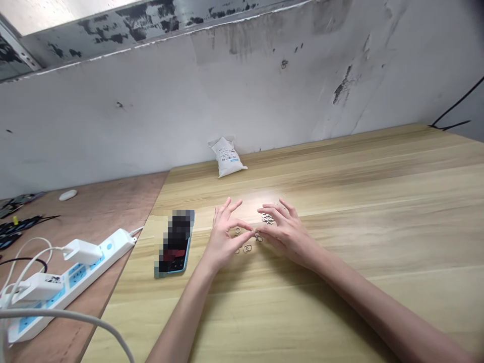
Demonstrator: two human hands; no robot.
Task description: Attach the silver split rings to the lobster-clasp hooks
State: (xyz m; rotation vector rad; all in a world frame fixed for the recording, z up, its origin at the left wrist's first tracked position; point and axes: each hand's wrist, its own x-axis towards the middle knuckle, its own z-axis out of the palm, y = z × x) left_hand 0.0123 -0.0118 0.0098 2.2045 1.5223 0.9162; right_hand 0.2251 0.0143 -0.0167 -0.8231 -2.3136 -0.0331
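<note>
The bare left hand (pixel 223 243) and right hand (pixel 286 234) hover low over a light wood-grain desk (pixel 381 282), with the forearms angled inward so that the fingertips meet above a scatter of small silver metal rings (pixel 266 218). Most of the rings form a tight heap just beyond the right hand's fingers. A pair of linked-looking rings (pixel 247 248) lies just beside the left hand, and a single ring (pixel 237 231) shows beneath its fingers.

The left grip draws thumb and forefinger in towards the right grip's fingertips (pixel 260 233), with a small silver piece (pixel 256 236) at the meeting point. The remaining fingers of both hands are spread and lifted, seemingly to stay clear of the work. The fingers hide whether either grip is truly pinching that piece, so I cannot tell.

Keeping the rings together between the hands seems to put them within easy reach of both. A smartphone in a pale blue case (pixel 186 257) lies to the left, out of their way, and its screen is pixelated. A white power strip (pixel 71 287) sits apart on a lower plywood desk (pixel 113 217).
</note>
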